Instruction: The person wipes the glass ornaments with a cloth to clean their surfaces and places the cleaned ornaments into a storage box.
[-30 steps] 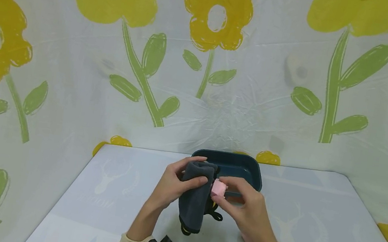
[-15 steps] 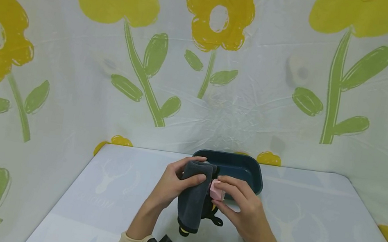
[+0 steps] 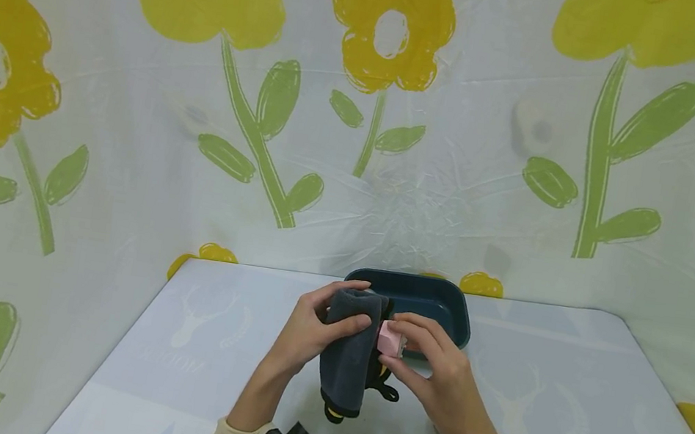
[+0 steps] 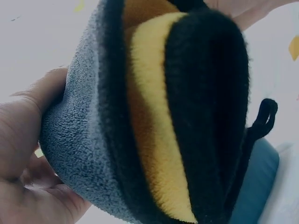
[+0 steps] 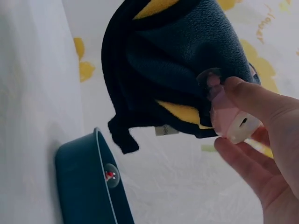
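Note:
My left hand (image 3: 311, 331) grips a folded grey towel (image 3: 347, 354) between thumb and fingers, over the table. In the left wrist view the towel (image 4: 84, 126) shows a black border and a yellow reverse side. A black hanging loop (image 5: 124, 136) sticks out from its edge. Thumb and fingers of my right hand (image 3: 443, 367) pinch a small faceted pink piece (image 3: 391, 339) beside the towel. In the right wrist view this pink piece (image 5: 223, 109) has a pale end with a dark mark, and a clear round disc (image 5: 209, 77) at its other end, against the towel.
A dark teal basin (image 3: 463, 315) stands behind the hands at the table's (image 3: 181, 357) far edge. On its wall is a clear round disc (image 5: 111, 175) with a small red figure. A flower-printed sheet (image 3: 450, 150) hangs behind the table.
The pink piece and the right hand's fingers have turned slightly against the towel. The towel has shifted only a little in the left hand's grip.

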The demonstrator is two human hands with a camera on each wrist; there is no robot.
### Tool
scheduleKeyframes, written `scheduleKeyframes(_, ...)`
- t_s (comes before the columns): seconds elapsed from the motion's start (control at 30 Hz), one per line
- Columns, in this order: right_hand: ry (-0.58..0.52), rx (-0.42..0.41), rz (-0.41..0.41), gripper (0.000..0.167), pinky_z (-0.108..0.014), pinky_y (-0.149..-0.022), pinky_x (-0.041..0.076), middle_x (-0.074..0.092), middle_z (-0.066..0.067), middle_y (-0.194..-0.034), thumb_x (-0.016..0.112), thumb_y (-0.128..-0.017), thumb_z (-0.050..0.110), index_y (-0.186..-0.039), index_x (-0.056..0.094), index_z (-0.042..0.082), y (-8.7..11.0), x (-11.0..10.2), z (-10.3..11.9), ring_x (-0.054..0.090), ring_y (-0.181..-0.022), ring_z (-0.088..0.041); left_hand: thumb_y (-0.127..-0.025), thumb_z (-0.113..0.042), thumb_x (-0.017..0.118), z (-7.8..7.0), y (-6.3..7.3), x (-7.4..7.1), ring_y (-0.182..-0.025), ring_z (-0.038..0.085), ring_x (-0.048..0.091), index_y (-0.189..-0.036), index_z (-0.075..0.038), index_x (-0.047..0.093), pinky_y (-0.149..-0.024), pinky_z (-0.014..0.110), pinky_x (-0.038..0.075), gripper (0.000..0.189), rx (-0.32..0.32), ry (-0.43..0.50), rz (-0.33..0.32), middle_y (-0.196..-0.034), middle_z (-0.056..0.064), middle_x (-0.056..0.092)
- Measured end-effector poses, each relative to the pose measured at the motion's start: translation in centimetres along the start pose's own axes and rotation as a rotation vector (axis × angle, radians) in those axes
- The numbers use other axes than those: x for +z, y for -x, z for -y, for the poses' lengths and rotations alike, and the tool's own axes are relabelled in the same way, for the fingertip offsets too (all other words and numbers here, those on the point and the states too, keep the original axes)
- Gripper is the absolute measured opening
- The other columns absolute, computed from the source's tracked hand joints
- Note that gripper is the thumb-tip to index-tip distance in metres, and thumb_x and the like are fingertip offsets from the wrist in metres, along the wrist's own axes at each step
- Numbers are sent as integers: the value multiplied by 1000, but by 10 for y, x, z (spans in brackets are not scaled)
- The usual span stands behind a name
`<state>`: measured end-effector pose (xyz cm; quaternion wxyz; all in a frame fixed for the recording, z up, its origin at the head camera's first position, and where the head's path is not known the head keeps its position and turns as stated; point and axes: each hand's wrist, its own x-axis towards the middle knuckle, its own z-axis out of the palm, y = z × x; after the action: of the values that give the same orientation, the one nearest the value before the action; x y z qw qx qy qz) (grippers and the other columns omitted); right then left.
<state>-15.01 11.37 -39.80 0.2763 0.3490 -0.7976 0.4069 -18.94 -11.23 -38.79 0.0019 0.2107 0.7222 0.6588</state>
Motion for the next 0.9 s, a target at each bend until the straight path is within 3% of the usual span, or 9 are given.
scheduleKeyframes(0.2,-11,154,16,51,-20,-79,57,66,1,-119,80,-81,12,-128,60,12,1,2,-1,68,-96,-7,-86,-16,75,-1,0,1,-84,20,69,-130,-26,61,-74,36,59,48,30,-9,7,-108,12,67)
scheduleKeyframes(0.43,4,386,66,36,-19,-72,56,72,5,-101,63,-95,33,-124,64,11,2,3,0,65,-77,0,-84,-18,77,-1,1,3,-85,20,69,-130,-29,61,-74,35,59,50,56,-57,15,-111,8,69)
scheduleKeyframes(0.6,-65,522,99,31,-20,-64,55,70,3,-86,56,-100,34,-120,67,13,1,1,0,63,-64,-1,-84,-17,78,0,1,5,-85,19,70,-130,-30,61,-74,36,59,51,83,-76,39,-112,6,69)
scheduleKeyframes(0.7,-104,549,103,30,-20,-65,55,70,2,-84,55,-100,32,-119,67,12,1,0,-1,63,-63,-1,-84,-17,78,-1,1,6,-86,19,70,-131,-29,61,-73,36,60,52,95,-77,45,-112,7,69)
scheduleKeyframes(0.9,-147,481,94,33,-21,-63,56,71,-1,-90,62,-97,29,-122,65,9,1,-1,-1,65,-65,-3,-83,-15,78,-1,2,5,-89,21,70,-130,-29,61,-75,37,59,52,95,-62,36,-115,5,69)
